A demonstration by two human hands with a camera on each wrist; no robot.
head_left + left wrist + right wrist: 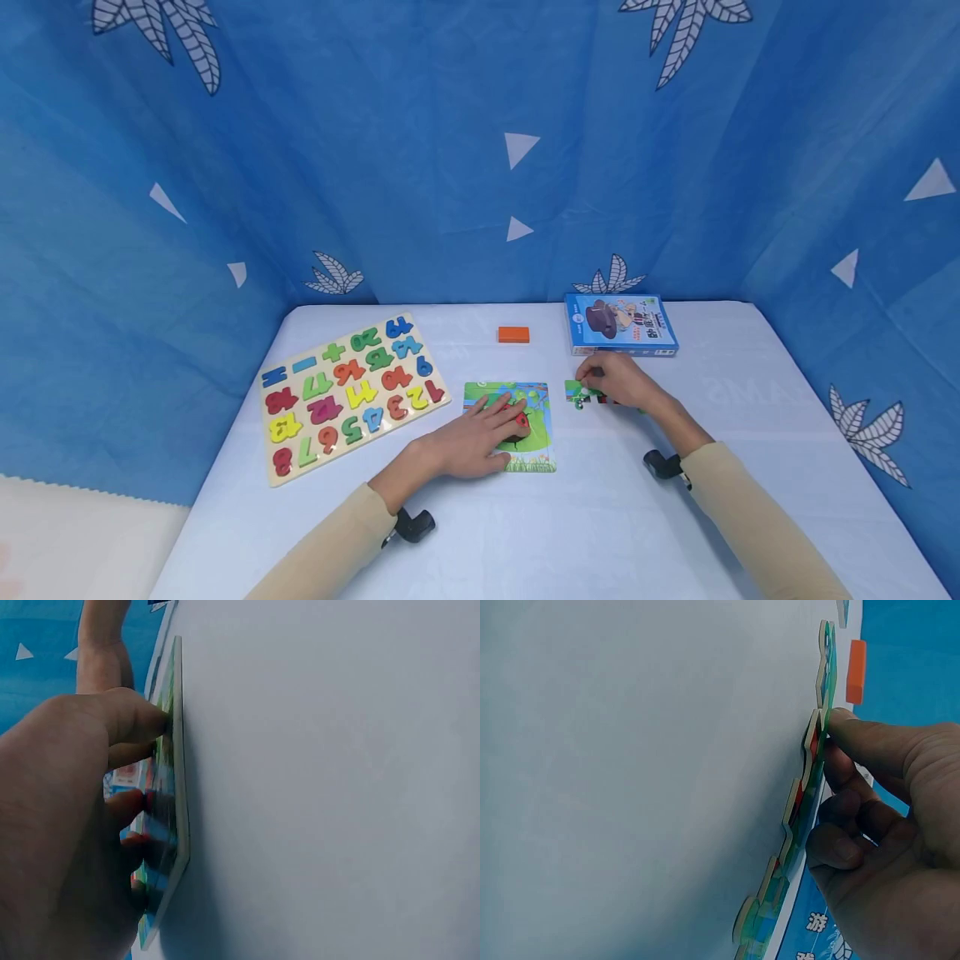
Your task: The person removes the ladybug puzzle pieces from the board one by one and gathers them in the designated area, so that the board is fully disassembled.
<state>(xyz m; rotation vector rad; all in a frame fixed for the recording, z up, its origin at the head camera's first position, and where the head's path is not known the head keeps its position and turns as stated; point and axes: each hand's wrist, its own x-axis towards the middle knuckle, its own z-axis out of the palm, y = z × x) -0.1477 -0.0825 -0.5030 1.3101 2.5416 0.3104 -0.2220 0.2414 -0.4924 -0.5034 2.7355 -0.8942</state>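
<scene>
My left hand (474, 435) rests flat with spread fingers on a square ladybug jigsaw puzzle (542, 425), covering part of the picture. In the left wrist view, fingertips touch the face of the puzzle (178, 772) and its pale edge shows. To the right, my right hand (621, 385) bends over a row of green and red jigsaw pieces (573, 388). Its thumb and index finger pinch at a jigsaw piece (827, 682) toward one end of the row, while the other fingers curl in. The hand hides part of the row in the head view.
A wooden number board (337, 450) with coloured numerals lies at the left. Behind the puzzle is an orange block (513, 335). A blue box (622, 323) stands just behind my right hand. Blue curtains (420, 167) close off the table's back and sides.
</scene>
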